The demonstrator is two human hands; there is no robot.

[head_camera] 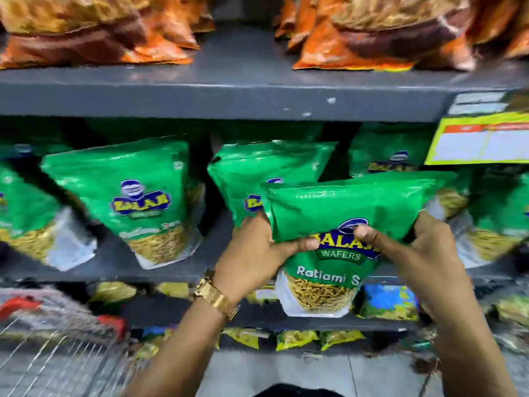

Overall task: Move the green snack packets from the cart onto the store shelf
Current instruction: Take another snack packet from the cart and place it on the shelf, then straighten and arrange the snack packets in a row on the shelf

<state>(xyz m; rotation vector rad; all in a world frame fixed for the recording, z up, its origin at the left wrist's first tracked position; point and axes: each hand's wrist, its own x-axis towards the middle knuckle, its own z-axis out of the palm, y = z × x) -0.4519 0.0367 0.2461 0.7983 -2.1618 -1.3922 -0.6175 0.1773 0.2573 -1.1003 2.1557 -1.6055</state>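
I hold one green snack packet (pixel 343 207) upright in front of the middle shelf (pixel 114 263). My left hand (pixel 257 247) grips its left side with the thumb on the front, and my right hand (pixel 423 253) grips its right side the same way. Several matching green packets stand on that shelf: one at left (pixel 134 196), one just behind the held packet (pixel 257 170), one further right (pixel 392 156). The wire cart (pixel 51 339) is at the lower left, blurred; its contents cannot be made out.
Orange snack bags (pixel 357 32) fill the upper shelf (pixel 229 93). A yellow price tag (pixel 483 138) hangs at right. Lower shelves hold small yellow and blue packets (pixel 386 302). Pale floor (pixel 286 373) lies below.
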